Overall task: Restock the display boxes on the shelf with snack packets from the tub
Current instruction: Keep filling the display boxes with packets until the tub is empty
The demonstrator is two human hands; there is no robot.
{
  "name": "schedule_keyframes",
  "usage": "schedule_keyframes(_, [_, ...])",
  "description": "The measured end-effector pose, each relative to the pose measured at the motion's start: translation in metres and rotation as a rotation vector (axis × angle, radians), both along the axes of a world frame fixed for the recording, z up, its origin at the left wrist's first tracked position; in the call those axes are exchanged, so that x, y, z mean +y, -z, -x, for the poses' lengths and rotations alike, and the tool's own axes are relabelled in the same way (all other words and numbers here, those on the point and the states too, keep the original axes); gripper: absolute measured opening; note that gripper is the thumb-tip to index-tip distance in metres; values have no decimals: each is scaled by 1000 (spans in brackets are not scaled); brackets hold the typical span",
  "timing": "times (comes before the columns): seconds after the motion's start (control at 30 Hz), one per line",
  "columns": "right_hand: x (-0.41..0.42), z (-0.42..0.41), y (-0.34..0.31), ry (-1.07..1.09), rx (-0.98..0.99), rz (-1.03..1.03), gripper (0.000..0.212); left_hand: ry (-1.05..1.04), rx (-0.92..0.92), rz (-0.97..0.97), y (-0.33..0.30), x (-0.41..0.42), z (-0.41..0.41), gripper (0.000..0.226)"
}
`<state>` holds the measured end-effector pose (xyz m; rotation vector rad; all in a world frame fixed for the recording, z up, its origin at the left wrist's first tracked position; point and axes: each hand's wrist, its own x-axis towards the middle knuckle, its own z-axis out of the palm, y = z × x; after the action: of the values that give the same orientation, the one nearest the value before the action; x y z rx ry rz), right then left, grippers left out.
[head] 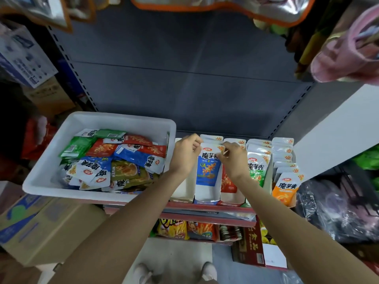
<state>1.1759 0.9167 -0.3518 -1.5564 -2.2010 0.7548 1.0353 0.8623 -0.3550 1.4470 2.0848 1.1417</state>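
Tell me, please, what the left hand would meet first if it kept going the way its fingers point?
Probably the right hand: the left hand points rightward across the top of the blue-and-white snack packet both are pinching. Depth is unclear.

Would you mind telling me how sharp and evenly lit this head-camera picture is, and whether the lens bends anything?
Head view: wide-angle distortion bows the grey shelf back panel and splays the uprights; the hanging foil bags along the top edge are blurred and show glare; the white plastic tub and the blue-and-white snack packet pinched by both hands are sharp and evenly lit; the left margin is dark.
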Motion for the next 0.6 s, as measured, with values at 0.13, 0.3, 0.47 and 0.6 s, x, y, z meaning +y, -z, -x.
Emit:
schedule_keyframes(0.13, [-4, 2, -1, -7, -61, 5, 21, 19, 57, 50, 4, 4, -1, 15])
schedule_keyframes(0.3, [-7, 3, -8, -62, -150, -31, 22, 30, 23, 26, -5, -8, 9, 15])
schedule_keyframes(0.47, [-26, 28, -21, -164, 62, -164, 29, -71, 37, 14, -8, -46, 47, 11])
schedule_keyframes(0.6, [-51, 86, -17, -441, 98, -59, 26, -147, 160, 114, -4, -74, 96, 10])
